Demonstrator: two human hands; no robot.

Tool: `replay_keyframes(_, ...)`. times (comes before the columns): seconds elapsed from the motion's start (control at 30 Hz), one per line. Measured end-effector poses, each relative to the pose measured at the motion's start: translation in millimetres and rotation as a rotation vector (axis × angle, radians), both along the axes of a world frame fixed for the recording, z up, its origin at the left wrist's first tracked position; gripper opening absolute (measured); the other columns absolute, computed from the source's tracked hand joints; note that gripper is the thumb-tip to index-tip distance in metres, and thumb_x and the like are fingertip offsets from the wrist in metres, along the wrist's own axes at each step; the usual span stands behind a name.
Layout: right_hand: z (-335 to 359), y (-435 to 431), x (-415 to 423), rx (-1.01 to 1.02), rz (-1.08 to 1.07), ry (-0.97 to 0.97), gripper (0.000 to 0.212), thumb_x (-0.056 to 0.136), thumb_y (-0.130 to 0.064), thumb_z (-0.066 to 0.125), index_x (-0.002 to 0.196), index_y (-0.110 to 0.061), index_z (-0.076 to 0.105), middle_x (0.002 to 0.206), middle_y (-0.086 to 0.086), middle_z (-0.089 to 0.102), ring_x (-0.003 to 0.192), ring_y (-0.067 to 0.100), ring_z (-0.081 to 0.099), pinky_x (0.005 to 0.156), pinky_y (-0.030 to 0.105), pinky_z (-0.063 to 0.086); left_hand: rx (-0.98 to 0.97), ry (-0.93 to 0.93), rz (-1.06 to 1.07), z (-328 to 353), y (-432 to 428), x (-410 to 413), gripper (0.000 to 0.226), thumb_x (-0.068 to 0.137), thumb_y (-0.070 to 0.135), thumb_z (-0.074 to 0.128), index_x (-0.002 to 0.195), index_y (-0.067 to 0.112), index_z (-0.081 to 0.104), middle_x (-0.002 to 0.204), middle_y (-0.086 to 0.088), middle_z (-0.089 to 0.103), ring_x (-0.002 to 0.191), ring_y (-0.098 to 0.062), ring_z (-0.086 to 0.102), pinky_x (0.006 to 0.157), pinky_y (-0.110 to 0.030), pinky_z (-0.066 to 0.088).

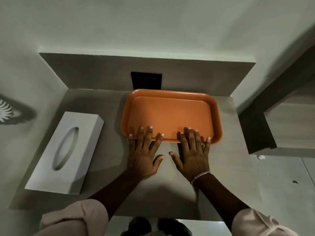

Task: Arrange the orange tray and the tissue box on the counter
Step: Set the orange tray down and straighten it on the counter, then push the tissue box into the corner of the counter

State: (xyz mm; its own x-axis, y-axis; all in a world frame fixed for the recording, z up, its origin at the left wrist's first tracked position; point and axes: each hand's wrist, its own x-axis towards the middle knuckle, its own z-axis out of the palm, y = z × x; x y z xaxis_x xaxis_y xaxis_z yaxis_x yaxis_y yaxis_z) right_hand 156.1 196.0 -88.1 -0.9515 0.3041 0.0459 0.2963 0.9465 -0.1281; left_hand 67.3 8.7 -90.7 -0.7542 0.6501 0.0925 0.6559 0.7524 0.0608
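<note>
An orange tray [170, 113] lies flat at the back right of the grey counter [102, 176], close to the wall. My left hand [144, 154] and my right hand [194, 154] rest palm down with fingers spread, their fingertips lying over the tray's near rim and the thumbs on the counter. Neither hand grips anything. A white tissue box [66, 150] with an oval slot on top lies on the counter's left side, turned at a slant, well apart from the tray and the hands.
A black wall socket [146, 80] sits just behind the tray. A raised ledge [136, 65] runs along the back. A wooden shelf unit [286, 126] stands to the right. The counter's front edge is near my sleeves.
</note>
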Motion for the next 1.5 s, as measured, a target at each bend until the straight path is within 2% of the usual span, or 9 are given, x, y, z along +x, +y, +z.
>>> replay_keyframes(0.27,2.7,3.8,-5.7,-0.006,0.010,-0.014,0.081,0.091,-0.071,0.033,0.154,-0.020,0.033,0.165,0.012,0.026,0.153,0.036,0.020,0.119,0.061,-0.005,-0.013,-0.010,0.007,1.7,1.9,-3.1,0.080,0.087,0.065,0.039,0.154,0.029,0.014,0.165,-0.013,0.008,0.151,-0.039,-0.001,0.118,-0.067,0.006)
replay_keyframes(0.4,7.9,4.4,-1.2,-0.043,0.049,0.024,0.078,0.092,-0.066,0.037,0.154,-0.019,0.033,0.165,0.012,0.025,0.153,0.036,0.017,0.118,0.063,-0.001,0.066,-0.038,0.050,13.1,-9.1,0.4,0.080,0.088,0.058,0.043,0.154,0.022,0.016,0.165,-0.014,0.008,0.152,-0.038,-0.001,0.119,-0.065,0.004)
replay_keyframes(0.57,22.1,-17.1,1.1,-0.122,0.216,0.127,0.075,0.093,-0.059,0.042,0.155,-0.018,0.029,0.163,0.012,0.029,0.152,0.034,0.021,0.119,0.063,0.006,0.136,-0.050,0.211,35.2,-41.3,4.8,0.079,0.090,0.056,0.036,0.154,0.016,0.012,0.164,-0.018,0.007,0.151,-0.039,0.000,0.120,-0.063,0.003)
replay_keyframes(0.77,38.6,-67.5,-12.4,-0.202,0.436,0.147,0.071,0.095,-0.054,0.046,0.153,-0.015,0.035,0.164,0.013,0.027,0.153,0.033,0.019,0.122,0.054,0.006,0.193,0.015,0.365,61.0,-91.9,8.1,0.076,0.091,0.054,0.035,0.153,0.013,0.020,0.163,-0.020,0.013,0.151,-0.040,0.004,0.120,-0.064,0.006)
replay_keyframes(0.93,42.0,-111.4,-32.1,-0.227,0.574,0.129,0.070,0.096,-0.051,0.049,0.152,-0.011,0.036,0.163,0.017,0.028,0.153,0.035,0.020,0.122,0.050,0.012,0.209,0.030,0.502,69.7,-138.3,5.4,0.080,0.089,0.056,0.037,0.154,0.018,0.012,0.164,-0.017,0.008,0.151,-0.038,0.000,0.119,-0.063,0.004)
replay_keyframes(1.03,40.0,-138.3,-44.3,-0.244,0.661,0.109,0.073,0.095,-0.053,0.049,0.153,-0.011,0.033,0.163,0.018,0.026,0.152,0.034,0.022,0.121,0.047,0.014,0.167,-0.012,0.616,66.8,-171.5,-1.5,0.094,0.081,0.062,0.046,0.154,0.023,0.002,0.165,-0.016,0.002,0.151,-0.040,-0.002,0.118,-0.066,0.007)
replay_keyframes(1.17,32.4,-166.3,-63.9,-0.217,0.773,0.043,0.081,0.095,-0.062,0.043,0.157,-0.015,0.019,0.166,0.016,0.019,0.153,0.034,0.018,0.120,0.049,0.010,0.112,-0.094,0.737,57.2,-208.1,-9.6,0.111,0.066,0.076,0.047,0.154,0.028,-0.002,0.164,-0.018,0.000,0.149,-0.044,0.001,0.115,-0.069,0.006)
replay_keyframes(1.33,13.3,-179.7,-88.9,-0.104,0.819,-0.103,0.087,0.092,-0.072,0.029,0.160,-0.019,0.015,0.169,0.012,0.005,0.156,0.031,0.002,0.124,0.056,0.007,0.079,-0.194,0.833,49.9,-219.9,-20.0,0.121,0.053,0.087,0.043,0.151,0.028,0.006,0.159,-0.022,0.014,0.145,-0.044,0.016,0.117,-0.066,0.008)
replay_keyframes(1.5,-4.7,-180.7,-100.9,-0.028,0.824,-0.176,0.093,0.086,-0.082,0.012,0.160,-0.026,0.007,0.170,0.007,-0.001,0.156,0.026,-0.007,0.122,0.058,-0.007,0.151,-0.146,0.861,43.4,-217.3,-26.3,0.120,0.049,0.083,0.054,0.146,0.024,0.017,0.152,-0.020,0.029,0.137,-0.043,0.030,0.113,-0.057,0.027)
